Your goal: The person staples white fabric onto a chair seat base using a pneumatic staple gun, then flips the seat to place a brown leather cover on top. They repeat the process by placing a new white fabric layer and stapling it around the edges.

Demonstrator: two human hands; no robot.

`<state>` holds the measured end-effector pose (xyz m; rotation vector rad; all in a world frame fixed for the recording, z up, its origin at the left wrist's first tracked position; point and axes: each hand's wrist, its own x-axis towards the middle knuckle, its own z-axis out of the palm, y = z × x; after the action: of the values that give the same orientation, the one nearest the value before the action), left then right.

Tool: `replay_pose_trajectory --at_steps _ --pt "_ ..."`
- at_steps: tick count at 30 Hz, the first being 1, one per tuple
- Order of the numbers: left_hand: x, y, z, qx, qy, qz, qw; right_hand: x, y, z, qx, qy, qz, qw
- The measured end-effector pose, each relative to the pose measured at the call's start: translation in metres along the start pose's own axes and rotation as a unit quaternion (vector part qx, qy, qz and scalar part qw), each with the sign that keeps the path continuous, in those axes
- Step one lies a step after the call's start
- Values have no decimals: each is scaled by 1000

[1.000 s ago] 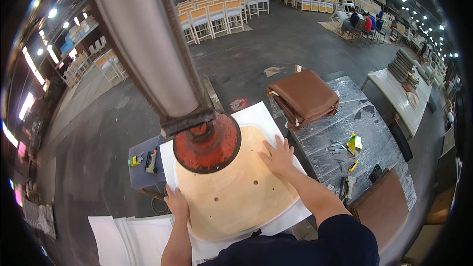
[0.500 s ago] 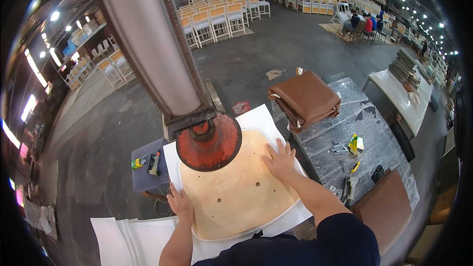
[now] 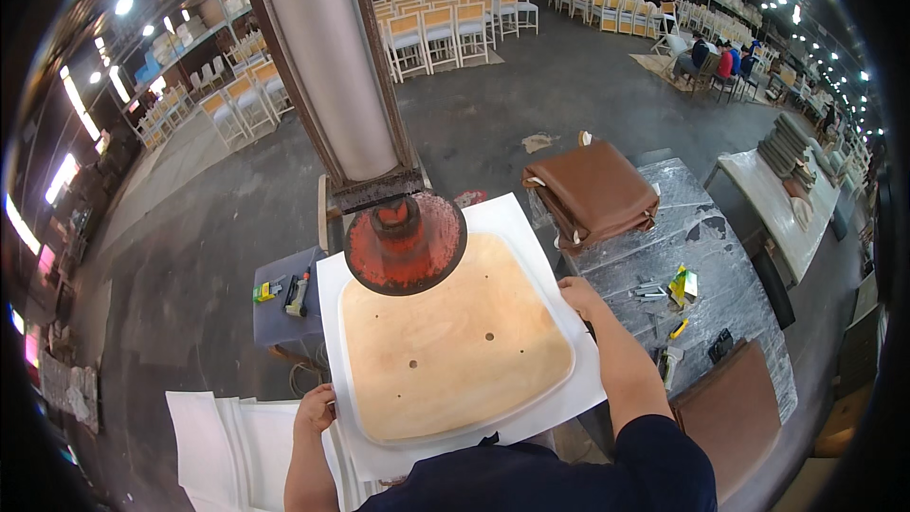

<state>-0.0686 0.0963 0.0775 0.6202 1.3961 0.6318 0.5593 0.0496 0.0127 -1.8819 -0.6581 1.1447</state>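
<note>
A pale wooden seat panel [image 3: 455, 351], with rounded corners and several small holes, lies on a larger white sheet [image 3: 586, 381]. My left hand [image 3: 318, 410] is closed at the sheet's left edge, its fingers curled. At the right edge, my right hand [image 3: 578, 298] grips the same sheet, its fingertips partly hidden. Over the panel's far left part stands a worn red round press plate [image 3: 403, 261] under a thick metal column [image 3: 332, 66]; it covers that part of the panel. Whether plate and panel touch, I cannot tell.
At left, a small blue-grey stand [image 3: 275, 296] bears a staple gun [image 3: 298, 294]. More white sheets [image 3: 204, 431] lie at lower left. The plastic-covered table [image 3: 607, 270] at right holds brown covers [image 3: 592, 192], staples and a yellow cutter [image 3: 680, 328]. Chairs and seated people are far off.
Both hands have left the panel's edges and now hold the white sheet's sides. The left hand moved down and outward, the right hand outward. Panel and sheet have shifted slightly.
</note>
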Motion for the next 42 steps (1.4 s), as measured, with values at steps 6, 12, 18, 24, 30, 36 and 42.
replay_pose_trajectory --at_steps 6,12,18,24,30,36,42 --pt "2 -9 0 64 -84 -64 992 -1 -28 -22 -184 -23 32 982" --pt "-30 -54 -17 113 -5 -116 987 -27 -26 19 -380 13 -53 923" --pt "21 -39 4 34 -50 58 997 -11 -9 -2 -352 118 -104 923" --pt "75 11 26 79 31 62 995 8 -18 2 -169 15 55 984" --pt "77 -5 67 420 290 167 844 -9 -13 22 -480 169 -162 845" --pt "62 -19 67 436 365 266 779 -34 -8 62 -438 213 -161 858" --pt "70 -9 73 440 358 249 785 -35 -20 48 -405 195 -84 889"
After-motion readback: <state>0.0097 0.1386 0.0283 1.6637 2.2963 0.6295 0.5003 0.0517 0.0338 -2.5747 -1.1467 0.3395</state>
